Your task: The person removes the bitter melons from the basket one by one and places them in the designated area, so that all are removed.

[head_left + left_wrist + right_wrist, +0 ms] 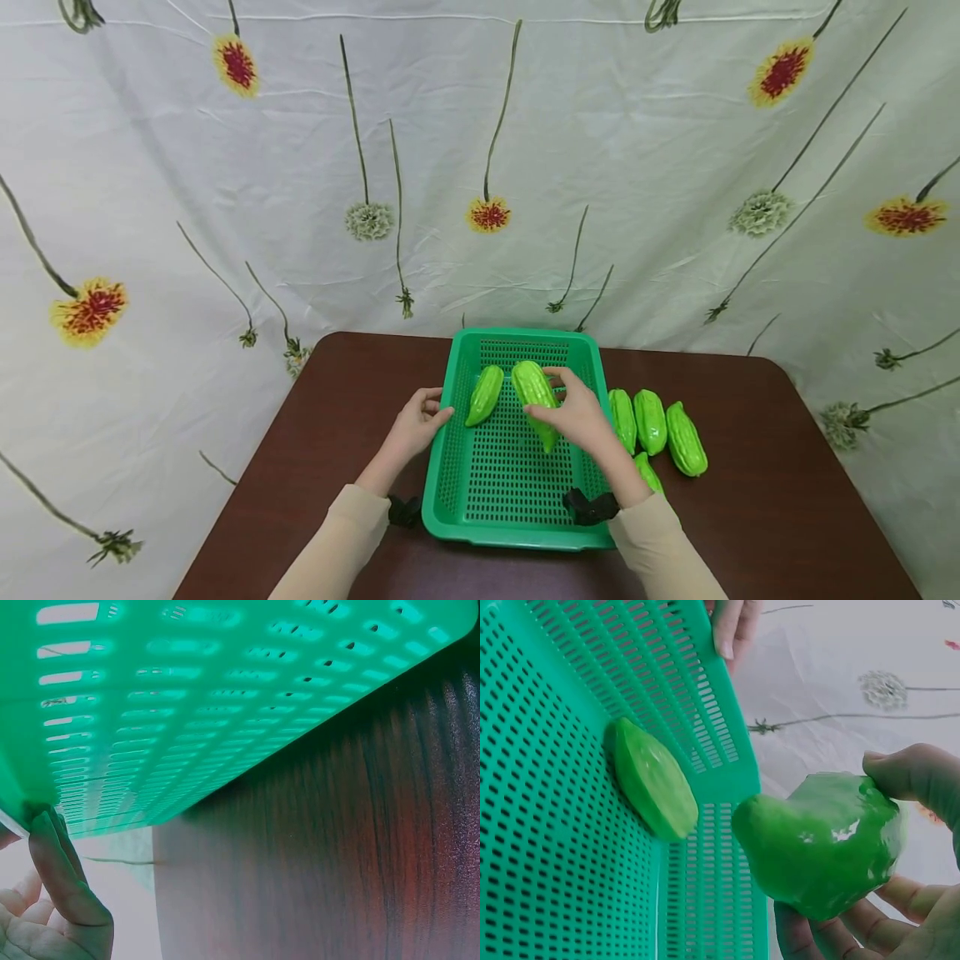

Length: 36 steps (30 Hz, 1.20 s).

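A flowered cloth [427, 275] backs the dark brown table [337, 392], where the right hand [576, 414] holds a green gourd [532, 387] between thumb and fingers above the green basket [525, 536], whose left rim the left hand [415, 423] grips. Inside the basket, near its left wall, lies a second gourd [486, 396]. The held gourd's long axis slants, narrow end toward the person and slightly right.

Both sleeves [322, 550] are plain cream, beside black wrist-worn devices [591, 507].
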Each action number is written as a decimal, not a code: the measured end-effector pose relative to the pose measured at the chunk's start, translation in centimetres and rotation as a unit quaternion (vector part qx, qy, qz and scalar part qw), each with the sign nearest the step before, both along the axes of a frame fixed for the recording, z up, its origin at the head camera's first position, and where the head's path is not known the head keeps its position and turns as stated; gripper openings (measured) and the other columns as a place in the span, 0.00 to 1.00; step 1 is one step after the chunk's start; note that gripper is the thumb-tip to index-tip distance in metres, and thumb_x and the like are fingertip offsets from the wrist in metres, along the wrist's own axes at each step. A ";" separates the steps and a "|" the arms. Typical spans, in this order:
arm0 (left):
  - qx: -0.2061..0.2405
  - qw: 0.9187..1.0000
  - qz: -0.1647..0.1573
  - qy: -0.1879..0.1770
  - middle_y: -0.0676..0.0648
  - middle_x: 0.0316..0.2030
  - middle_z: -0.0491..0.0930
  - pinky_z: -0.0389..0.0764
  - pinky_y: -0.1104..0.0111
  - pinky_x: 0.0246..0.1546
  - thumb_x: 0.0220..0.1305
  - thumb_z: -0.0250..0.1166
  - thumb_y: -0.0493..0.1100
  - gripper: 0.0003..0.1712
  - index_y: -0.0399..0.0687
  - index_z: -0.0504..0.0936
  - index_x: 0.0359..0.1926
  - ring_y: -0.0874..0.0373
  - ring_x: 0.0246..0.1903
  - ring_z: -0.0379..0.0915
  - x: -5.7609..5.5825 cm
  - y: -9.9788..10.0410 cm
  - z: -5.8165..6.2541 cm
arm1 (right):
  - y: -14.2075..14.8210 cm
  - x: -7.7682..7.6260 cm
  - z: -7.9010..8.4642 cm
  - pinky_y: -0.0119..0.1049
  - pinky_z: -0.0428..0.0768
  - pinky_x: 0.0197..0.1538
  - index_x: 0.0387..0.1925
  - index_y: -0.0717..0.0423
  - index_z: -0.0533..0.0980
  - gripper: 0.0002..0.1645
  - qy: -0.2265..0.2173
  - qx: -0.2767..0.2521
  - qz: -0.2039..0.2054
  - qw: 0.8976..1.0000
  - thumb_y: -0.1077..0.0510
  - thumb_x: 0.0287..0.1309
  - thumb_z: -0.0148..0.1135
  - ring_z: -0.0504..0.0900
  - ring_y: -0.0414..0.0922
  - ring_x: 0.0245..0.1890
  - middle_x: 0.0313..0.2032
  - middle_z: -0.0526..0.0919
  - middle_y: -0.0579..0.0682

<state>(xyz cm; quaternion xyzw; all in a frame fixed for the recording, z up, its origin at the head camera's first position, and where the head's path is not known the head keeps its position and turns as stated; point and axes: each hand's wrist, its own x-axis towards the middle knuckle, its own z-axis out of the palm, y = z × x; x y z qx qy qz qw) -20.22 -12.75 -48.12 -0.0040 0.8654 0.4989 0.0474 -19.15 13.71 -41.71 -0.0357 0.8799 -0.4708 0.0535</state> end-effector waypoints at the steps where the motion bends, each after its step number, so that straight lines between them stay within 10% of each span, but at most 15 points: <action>1: 0.000 1.000 0.000 -0.001 0.38 0.45 0.77 0.77 0.63 0.36 0.69 0.62 0.40 0.28 0.37 0.68 0.66 0.54 0.36 0.74 0.0 0.0 0.0 | 0.3 0.0 0.1 0.48 0.80 0.44 0.69 0.55 0.64 0.43 -0.001 -0.004 -0.003 1.000 0.51 0.55 0.72 0.75 0.55 0.54 0.58 0.74 0.59; 36: 0.006 1.000 -0.002 -0.002 0.37 0.46 0.77 0.77 0.63 0.36 0.70 0.62 0.41 0.28 0.37 0.68 0.66 0.53 0.36 0.74 0.0 -0.1 -0.1 | 11.1 3.5 0.7 0.57 0.74 0.56 0.74 0.55 0.56 0.46 -0.034 0.030 -0.080 0.996 0.43 0.63 0.64 0.65 0.62 0.65 0.68 0.64 0.64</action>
